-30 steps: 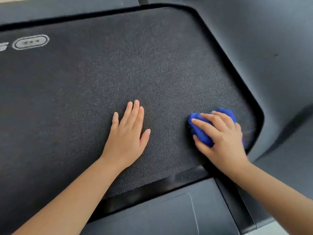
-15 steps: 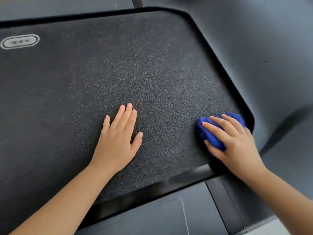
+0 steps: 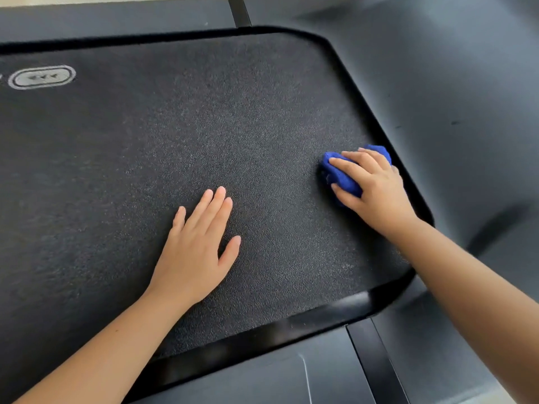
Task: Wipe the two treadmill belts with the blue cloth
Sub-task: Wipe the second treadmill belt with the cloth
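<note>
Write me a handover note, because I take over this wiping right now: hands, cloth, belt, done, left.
The left hand lies flat, fingers straight, on the dark textured treadmill belt.
The right hand has its grip closed on the bunched bright blue cloth, pressed to the belt near its right edge.
Done: no wipe marks show, so progress cannot be told.
Left: probably the rest of this belt, then the second belt, which is not in view.

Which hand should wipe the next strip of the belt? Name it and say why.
Right. The right hand grips the blue cloth on the belt near its right edge. The left hand lies flat on the belt, holding nothing, apart from the cloth.
</note>
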